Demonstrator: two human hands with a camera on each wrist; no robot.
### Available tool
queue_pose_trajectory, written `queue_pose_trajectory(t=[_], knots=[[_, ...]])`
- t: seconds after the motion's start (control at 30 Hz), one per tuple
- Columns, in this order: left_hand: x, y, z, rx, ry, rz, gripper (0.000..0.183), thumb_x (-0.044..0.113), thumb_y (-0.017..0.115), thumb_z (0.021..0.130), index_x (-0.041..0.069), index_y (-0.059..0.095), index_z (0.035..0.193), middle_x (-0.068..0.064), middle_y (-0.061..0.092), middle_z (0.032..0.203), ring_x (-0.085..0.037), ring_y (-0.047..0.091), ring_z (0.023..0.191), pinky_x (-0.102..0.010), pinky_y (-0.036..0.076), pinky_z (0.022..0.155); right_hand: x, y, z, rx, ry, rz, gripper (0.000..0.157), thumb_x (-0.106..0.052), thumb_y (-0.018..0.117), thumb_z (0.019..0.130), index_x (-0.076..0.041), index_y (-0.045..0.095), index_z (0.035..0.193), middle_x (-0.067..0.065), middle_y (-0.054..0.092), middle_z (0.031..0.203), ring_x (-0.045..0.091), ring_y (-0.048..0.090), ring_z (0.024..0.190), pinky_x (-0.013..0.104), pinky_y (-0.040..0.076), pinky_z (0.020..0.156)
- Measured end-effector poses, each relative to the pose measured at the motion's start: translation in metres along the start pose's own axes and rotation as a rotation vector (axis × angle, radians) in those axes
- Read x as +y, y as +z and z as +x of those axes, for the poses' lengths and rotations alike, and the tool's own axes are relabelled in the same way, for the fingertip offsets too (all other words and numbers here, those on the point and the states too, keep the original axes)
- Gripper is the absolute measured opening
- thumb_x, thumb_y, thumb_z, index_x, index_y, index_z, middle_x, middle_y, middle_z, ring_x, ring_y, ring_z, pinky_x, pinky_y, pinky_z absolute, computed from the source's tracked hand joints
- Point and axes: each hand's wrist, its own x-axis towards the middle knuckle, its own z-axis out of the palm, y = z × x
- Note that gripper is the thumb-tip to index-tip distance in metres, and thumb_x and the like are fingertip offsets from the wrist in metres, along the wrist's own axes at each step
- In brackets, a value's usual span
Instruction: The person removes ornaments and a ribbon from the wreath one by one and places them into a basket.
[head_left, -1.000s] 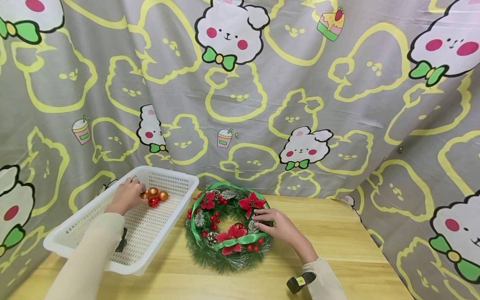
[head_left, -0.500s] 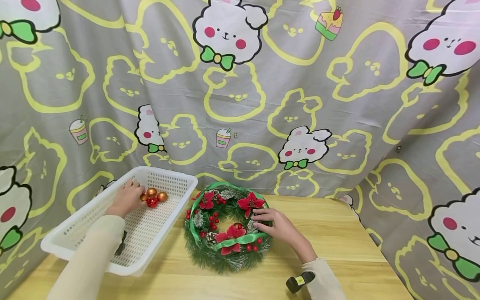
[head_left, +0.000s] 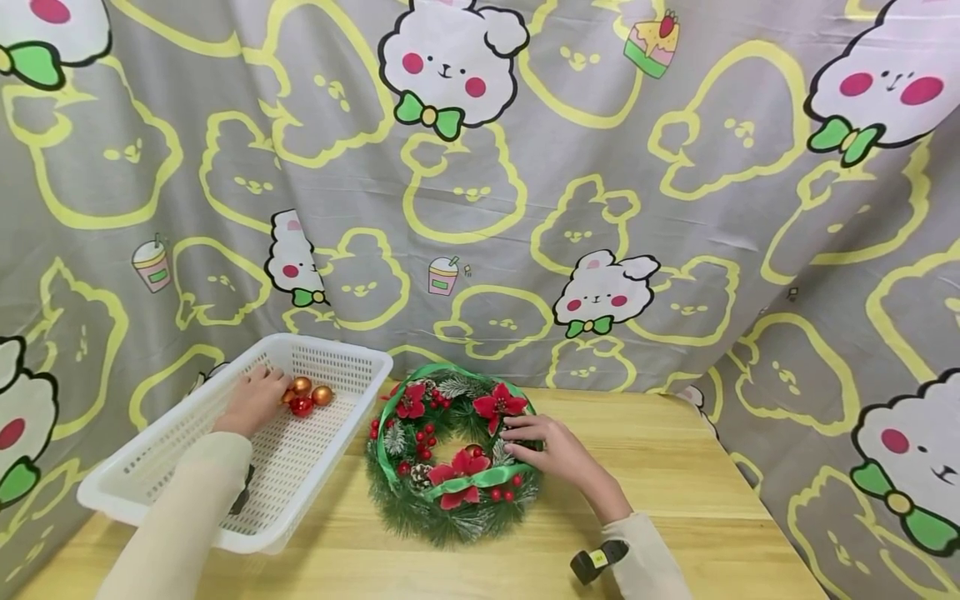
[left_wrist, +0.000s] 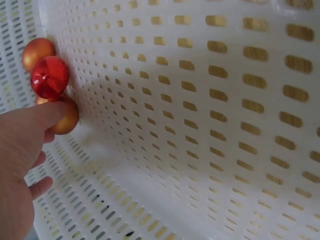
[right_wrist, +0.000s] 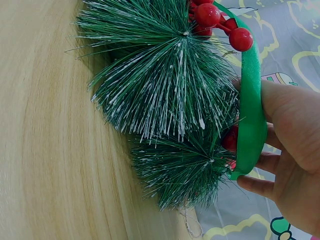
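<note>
Curtained-off spot, rm type unclear: wood-grain tbl (head_left: 697, 475) w/ cartoon-print curtain (head_left: 480, 242) behind.

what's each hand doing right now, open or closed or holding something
Left hand: touching a gold ball; whether its grip is closed on it cannot be told.
Right hand: open, resting on the wreath.
</note>
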Motion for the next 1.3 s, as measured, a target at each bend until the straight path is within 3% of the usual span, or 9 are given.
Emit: queue_pose_trajectory(t=[0.33, 0.8, 1.3], knots=[[-0.0005, 0.0008, -0.0004, 0.013, 0.002, 0.01, 0.032, 0.008, 0.081, 0.082, -0.009, 0.066, 0.104, -0.025, 0.065, 0.101, -0.044, 0.056, 0.095, -0.063, 0.05, 0.08, -0.0004, -0.0003, -0.0001, 0.001, 0.01, -0.001, 0.029, -0.027, 0.068, 0.098, -0.013, 0.076, 0.121, 0.01, 0.066, 0.138, 0.035, 0.06, 0.13, 0.056, 0.049, 0.104], [0.0001, 0.0038, 0.0002, -0.031, -0.026, 0.027, 0.035, 0.011, 0.082, 0.083, -0.009, 0.066, 0.107, -0.023, 0.064, 0.1, -0.042, 0.055, 0.095, -0.062, 0.05, 0.082, -0.0001, -0.0002, 0.0, 0.005, -0.015, 0.002, 0.028, -0.026, 0.068, 0.099, -0.011, 0.076, 0.12, 0.012, 0.067, 0.136, 0.037, 0.061, 0.128, 0.057, 0.049, 0.102], [0.002, -0.0033, 0.0009, -0.082, -0.064, -0.032, 0.039, 0.013, 0.081, 0.082, -0.009, 0.066, 0.111, -0.026, 0.065, 0.105, -0.045, 0.055, 0.102, -0.066, 0.046, 0.088, 0.0007, 0.0006, 0.0, 0.014, -0.006, -0.007, 0.028, -0.027, 0.068, 0.098, -0.012, 0.077, 0.12, 0.011, 0.067, 0.136, 0.036, 0.061, 0.128, 0.056, 0.049, 0.103]])
